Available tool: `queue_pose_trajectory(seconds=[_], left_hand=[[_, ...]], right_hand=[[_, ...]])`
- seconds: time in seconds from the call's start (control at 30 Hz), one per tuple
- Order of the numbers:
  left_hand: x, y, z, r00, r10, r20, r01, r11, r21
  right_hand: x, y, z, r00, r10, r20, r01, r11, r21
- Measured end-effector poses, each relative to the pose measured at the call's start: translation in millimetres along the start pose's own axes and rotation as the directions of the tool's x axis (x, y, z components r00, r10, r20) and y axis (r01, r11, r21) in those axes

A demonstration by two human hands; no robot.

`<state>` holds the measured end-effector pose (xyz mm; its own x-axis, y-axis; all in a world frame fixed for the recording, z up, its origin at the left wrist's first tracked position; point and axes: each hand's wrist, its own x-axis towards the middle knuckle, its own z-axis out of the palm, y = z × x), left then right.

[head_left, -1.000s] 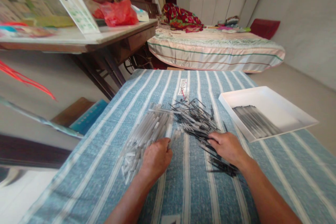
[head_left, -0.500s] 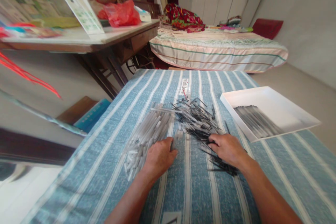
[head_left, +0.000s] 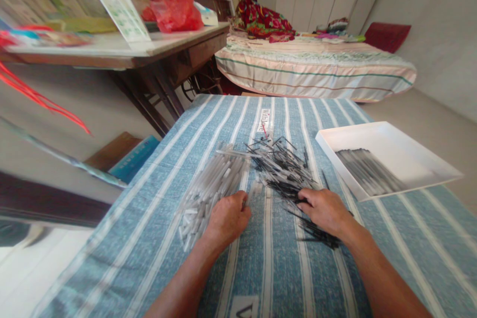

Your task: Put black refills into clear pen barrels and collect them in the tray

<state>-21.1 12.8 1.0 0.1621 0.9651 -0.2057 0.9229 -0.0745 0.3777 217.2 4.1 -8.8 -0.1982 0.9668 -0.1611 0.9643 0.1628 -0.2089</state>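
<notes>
My left hand (head_left: 229,216) is closed in a pinch at the right edge of a pile of translucent white pen barrels (head_left: 219,174). A blurred clear pen barrel (head_left: 255,190) juts forward from its fingertips. On the right, a loose heap of thin black pen refills (head_left: 281,169) lies criss-crossed on the cloth. My right hand (head_left: 323,209) rests at the near side of this heap, thumb and fingers pressed together among the refills. What its fingertips grip is too hidden to make out.
A white shallow box (head_left: 402,154) on the right holds a row of grey-black pens (head_left: 368,171). Everything lies on a blue striped tablecloth (head_left: 171,228). Beyond stand a cluttered desk (head_left: 126,62) at left and a bed (head_left: 316,67) at the back.
The camera view has shifted slightly. Both hands keep nearly the same places, closed beside the two piles.
</notes>
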Motion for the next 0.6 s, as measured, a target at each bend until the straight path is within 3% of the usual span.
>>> queue_pose_trajectory(seconds=[0.3,0.6], left_hand=[[0,-3,1.6,0.996,0.055,-0.064,-0.060,0.995,-0.077],[0,-4,6.6,0.980,0.140,-0.142,-0.165,0.969,-0.182]], right_hand=[[0,-3,0,1.000,0.002,-0.008,-0.002,0.999,-0.039],[-1,-15,2,0.993,-0.101,-0.068,0.089,0.982,-0.168]])
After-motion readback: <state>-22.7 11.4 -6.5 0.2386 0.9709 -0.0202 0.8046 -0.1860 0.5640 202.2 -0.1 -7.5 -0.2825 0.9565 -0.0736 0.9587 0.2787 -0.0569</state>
